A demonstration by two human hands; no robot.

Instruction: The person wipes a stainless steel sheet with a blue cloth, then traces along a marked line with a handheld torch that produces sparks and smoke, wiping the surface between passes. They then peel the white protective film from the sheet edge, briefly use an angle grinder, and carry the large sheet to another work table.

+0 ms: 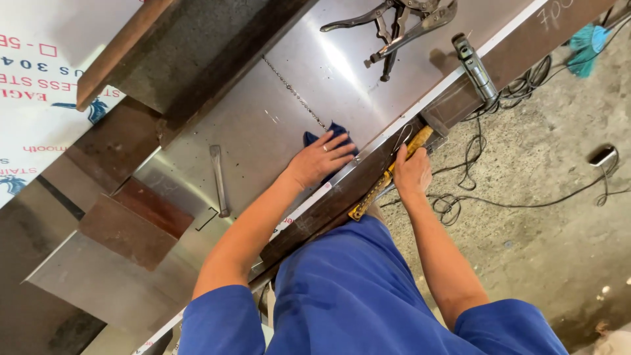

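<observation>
The left hand [321,160] lies open and flat on a dark blue cloth [332,133] on the steel counter [263,125]. The right hand [413,172] grips a yellow clamp [384,181] at the counter's edge.

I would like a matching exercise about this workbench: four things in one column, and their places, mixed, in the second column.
Things:
1. dark blue cloth
2. yellow-handled tool
3. silver locking pliers
4. flat grey metal bar

Places:
A. far end of the shiny steel sheet
B. under the left hand
C. lying alone on the sheet, left of the left forearm
D. in the right hand, at the bench's edge

Pairs: 1-B, 2-D, 3-A, 4-C
</observation>
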